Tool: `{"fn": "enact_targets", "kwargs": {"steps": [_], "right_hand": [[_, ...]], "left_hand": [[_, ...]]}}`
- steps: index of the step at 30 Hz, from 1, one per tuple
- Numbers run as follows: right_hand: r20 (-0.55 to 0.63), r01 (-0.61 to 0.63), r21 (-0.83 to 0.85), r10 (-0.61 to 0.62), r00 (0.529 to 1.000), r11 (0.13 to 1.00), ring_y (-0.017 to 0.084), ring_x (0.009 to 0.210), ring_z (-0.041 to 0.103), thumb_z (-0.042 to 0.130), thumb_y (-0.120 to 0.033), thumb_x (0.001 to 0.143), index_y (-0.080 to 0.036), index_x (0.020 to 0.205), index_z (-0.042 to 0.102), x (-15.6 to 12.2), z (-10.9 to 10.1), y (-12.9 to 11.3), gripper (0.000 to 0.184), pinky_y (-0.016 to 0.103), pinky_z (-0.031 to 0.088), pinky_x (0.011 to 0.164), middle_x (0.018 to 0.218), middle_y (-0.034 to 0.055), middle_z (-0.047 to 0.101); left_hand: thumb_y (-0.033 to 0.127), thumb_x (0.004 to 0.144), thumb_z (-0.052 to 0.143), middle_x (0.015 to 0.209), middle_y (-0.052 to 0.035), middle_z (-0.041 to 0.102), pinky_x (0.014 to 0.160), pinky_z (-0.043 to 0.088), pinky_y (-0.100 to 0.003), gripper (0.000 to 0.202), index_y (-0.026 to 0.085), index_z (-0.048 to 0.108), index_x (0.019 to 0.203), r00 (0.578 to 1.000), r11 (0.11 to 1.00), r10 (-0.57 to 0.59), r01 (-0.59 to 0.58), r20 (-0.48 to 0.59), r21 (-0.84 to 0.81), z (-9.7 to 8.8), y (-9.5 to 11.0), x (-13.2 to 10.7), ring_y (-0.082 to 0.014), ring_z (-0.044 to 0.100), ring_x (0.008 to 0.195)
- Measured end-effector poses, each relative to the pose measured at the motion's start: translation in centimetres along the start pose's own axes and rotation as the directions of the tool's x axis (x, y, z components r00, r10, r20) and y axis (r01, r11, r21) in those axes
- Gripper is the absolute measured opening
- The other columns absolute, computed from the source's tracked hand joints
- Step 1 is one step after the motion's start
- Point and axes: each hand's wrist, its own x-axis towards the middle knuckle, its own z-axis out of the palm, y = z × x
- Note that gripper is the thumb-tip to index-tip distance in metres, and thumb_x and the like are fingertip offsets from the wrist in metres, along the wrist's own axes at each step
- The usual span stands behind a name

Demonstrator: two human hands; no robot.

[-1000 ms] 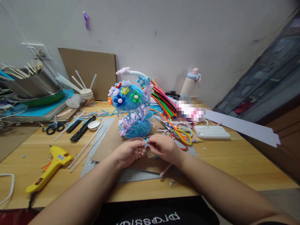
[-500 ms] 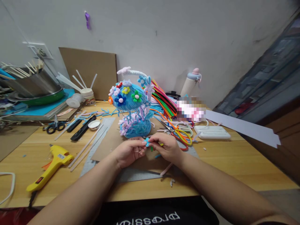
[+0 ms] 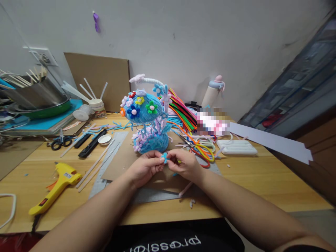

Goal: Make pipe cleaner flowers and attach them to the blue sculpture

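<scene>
My left hand and my right hand meet over a brown cardboard sheet, both pinching a small blue pipe-cleaner flower between their fingertips. Just beyond them stands a blue pipe-cleaner mushroom model dotted with coloured flowers. A pink pipe-cleaner piece lies under my right wrist.
A yellow glue gun lies at the left front, with glue sticks, a black knife and black scissors behind it. Coloured pipe cleaners, red-yellow scissors, a white box and a bottle are at the right.
Both hands have lifted slightly and moved a little away from me with the blue flower, whose petals now face up more plainly between the fingertips.
</scene>
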Motion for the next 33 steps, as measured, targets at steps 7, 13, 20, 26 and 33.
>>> {"fn": "enact_targets", "kwargs": {"steps": [7,13,20,26,33], "right_hand": [[0.088,0.048,-0.007,-0.047,0.995,0.999,0.01,0.055,0.053,0.052,-0.015,0.078,-0.019,0.079,0.057,0.35,-0.62,0.03,0.007,0.02,0.042,0.054,0.063,-0.001,0.058],[0.116,0.032,0.015,-0.033,0.993,0.999,0.01,0.057,0.053,0.051,-0.015,0.078,-0.019,0.078,0.056,0.24,-0.66,0.17,0.008,0.02,0.042,0.055,0.064,-0.0009,0.059],[0.099,-0.008,0.077,0.0,0.995,0.997,0.01,0.057,0.052,0.053,-0.016,0.079,-0.018,0.082,0.058,0.18,-0.45,0.51,0.007,0.021,0.042,0.055,0.067,0.0004,0.059],[0.139,-0.038,0.174,0.014,0.99,0.984,0.013,0.07,0.057,0.052,-0.015,0.082,-0.018,0.092,0.059,-0.12,-0.14,0.98,0.013,0.024,0.045,0.064,0.078,0.0029,0.062],[0.08,-0.145,0.309,0.126,0.989,0.94,0.011,0.065,0.056,0.056,-0.022,0.083,-0.018,0.093,0.056,-0.21,-0.23,0.42,0.01,0.022,0.046,0.057,0.079,0.0021,0.058]], "left_hand": [[0.016,0.058,0.078,0.056,0.0001,0.061,0.052,0.042,-0.019,0.017,0.011,0.063,0.064,0.998,0.99,0.041,-0.047,0.046,0.133,0.05,0.22,-0.03,-0.0073,0.053,0.05],[0.021,0.058,0.078,0.055,0.0006,0.06,0.053,0.039,-0.02,0.02,0.011,0.062,0.063,0.995,0.967,0.085,-0.095,0.051,0.235,-0.03,0.26,-0.06,-0.0078,0.052,0.049],[0.025,0.066,0.072,0.058,0.0023,0.056,0.052,0.035,-0.02,0.017,0.014,0.059,0.069,0.996,0.939,0.064,-0.081,0.062,0.335,-0.35,0.16,0.11,-0.007,0.048,0.05],[0.019,0.065,0.069,0.055,0.0038,0.052,0.048,0.032,-0.019,0.014,0.014,0.056,0.067,0.999,0.943,0.032,-0.036,0.016,0.33,-0.32,0.14,0.08,-0.0058,0.044,0.047],[0.014,0.061,0.073,0.056,0.0023,0.056,0.051,0.036,-0.017,0.016,0.013,0.058,0.066,0.998,0.998,-0.038,0.04,-0.042,0.058,-0.05,0.52,-0.24,-0.0056,0.049,0.052]]}}
